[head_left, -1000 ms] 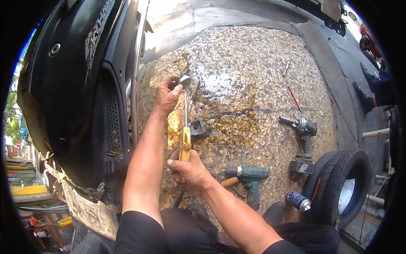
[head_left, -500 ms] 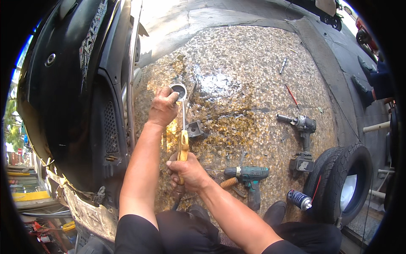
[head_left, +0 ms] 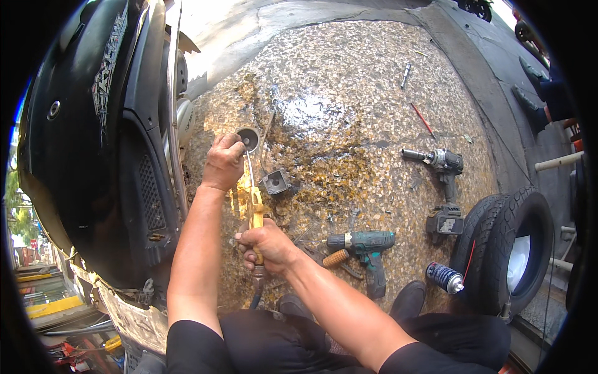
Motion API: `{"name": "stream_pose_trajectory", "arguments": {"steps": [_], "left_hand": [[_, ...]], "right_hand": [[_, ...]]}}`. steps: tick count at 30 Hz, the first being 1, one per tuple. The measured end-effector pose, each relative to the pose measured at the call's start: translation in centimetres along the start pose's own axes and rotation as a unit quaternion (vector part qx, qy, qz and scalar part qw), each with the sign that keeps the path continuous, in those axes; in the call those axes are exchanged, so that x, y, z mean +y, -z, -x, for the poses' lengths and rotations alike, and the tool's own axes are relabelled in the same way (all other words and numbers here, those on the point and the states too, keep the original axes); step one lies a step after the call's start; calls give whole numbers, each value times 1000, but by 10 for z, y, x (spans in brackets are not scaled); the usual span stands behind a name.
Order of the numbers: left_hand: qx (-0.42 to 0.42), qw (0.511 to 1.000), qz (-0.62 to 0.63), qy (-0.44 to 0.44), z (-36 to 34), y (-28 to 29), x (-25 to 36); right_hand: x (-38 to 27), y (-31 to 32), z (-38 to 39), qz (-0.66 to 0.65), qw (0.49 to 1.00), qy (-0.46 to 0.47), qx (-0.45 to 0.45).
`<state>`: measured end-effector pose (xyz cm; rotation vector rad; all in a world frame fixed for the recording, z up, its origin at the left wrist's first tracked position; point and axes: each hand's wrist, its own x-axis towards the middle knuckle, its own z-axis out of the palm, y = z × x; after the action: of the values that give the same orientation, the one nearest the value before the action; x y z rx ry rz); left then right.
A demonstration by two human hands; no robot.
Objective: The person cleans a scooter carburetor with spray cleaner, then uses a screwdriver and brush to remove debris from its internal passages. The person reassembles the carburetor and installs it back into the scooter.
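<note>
My left hand is closed on a round, dark metal cup-shaped part, its hollow face turned up. My right hand is wrapped round a yellow blow gun with a hose at its lower end; the long metal nozzle reaches up to the cup. Just right of them a square grey metal housing lies on the wet, stained floor. A teal drill and an orange-handled tool lie right of my right hand.
A black vehicle panel fills the left. At right are a grey impact wrench, a spray can, stacked tyres, a red screwdriver and another person's feet. My shoes are below.
My left hand and the cup have moved down and left, the hand turning knuckles-up and the cup's hollow coming into view. My right hand, with the blow gun, has shifted slightly left.
</note>
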<state>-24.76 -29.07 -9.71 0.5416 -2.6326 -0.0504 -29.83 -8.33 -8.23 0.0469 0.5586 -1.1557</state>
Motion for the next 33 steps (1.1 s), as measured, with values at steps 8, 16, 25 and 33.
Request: {"name": "stream_pose_trajectory", "arguments": {"steps": [8, 16, 25, 33], "left_hand": [[-22, 999, -27, 37, -2, -4, 1], [-34, 998, -10, 58, -2, -9, 10], [-33, 837, 382, 391, -15, -19, 10], [-24, 575, 663, 479, -13, -33, 35]], "right_hand": [[4, 2, -2, -13, 1000, 7, 23], [6, 6, 1, -5, 1000, 13, -1], [23, 11, 11, 48, 998, 26, -20], [35, 17, 16, 99, 993, 50, 34]]}}
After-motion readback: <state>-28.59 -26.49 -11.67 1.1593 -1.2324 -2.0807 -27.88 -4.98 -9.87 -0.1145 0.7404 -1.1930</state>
